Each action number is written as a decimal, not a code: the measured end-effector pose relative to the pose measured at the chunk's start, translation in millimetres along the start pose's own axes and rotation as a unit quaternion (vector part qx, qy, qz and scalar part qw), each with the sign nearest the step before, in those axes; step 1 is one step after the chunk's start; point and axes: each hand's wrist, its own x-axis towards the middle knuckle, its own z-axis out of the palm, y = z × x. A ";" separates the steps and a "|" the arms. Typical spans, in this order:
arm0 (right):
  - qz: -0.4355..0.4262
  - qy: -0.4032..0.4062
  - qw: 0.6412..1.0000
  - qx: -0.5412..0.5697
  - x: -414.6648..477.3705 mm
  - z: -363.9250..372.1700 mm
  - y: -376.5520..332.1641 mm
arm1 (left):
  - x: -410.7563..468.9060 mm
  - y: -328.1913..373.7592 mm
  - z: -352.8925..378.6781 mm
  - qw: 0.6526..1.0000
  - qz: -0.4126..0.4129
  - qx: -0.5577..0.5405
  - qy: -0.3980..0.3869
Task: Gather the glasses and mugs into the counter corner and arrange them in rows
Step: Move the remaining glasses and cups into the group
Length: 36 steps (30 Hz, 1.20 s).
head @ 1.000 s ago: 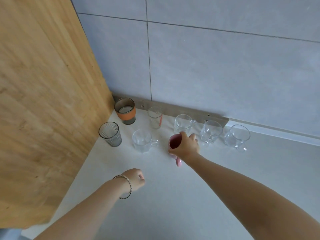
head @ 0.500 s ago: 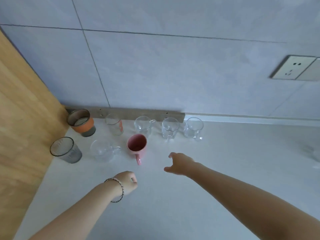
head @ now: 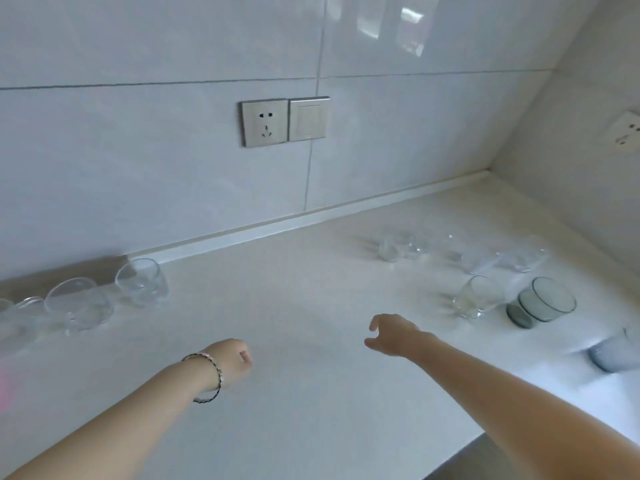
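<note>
Two clear glass mugs [head: 140, 283] [head: 79, 304] stand by the wall at the left, with another partly cut off at the frame's left edge. On the right of the white counter [head: 294, 306] stand a clear glass [head: 478, 297], a grey-green tumbler [head: 542, 303], a bluish cup [head: 614, 348] and several blurred clear glasses [head: 398, 245] further back. My right hand [head: 394, 332] hovers open and empty, left of the clear glass. My left hand [head: 230, 360] is a loose fist with a bracelet on its wrist, holding nothing.
A grey socket and switch plate [head: 284, 121] sits on the tiled wall. A second socket [head: 625, 133] is on the right wall. The counter's front edge [head: 460, 452] shows at the lower right. A pink blur sits at the left edge.
The view has swung right, away from the wooden corner. My right hand has let go of the pink mug, which stayed in the front row, and now reaches toward the glasses on the right.
</note>
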 end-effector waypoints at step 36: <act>-0.099 0.077 0.992 -0.004 61.9 -51.2 144.7 | 34.1 125.2 42.6 0.991 -0.122 -0.039 -0.035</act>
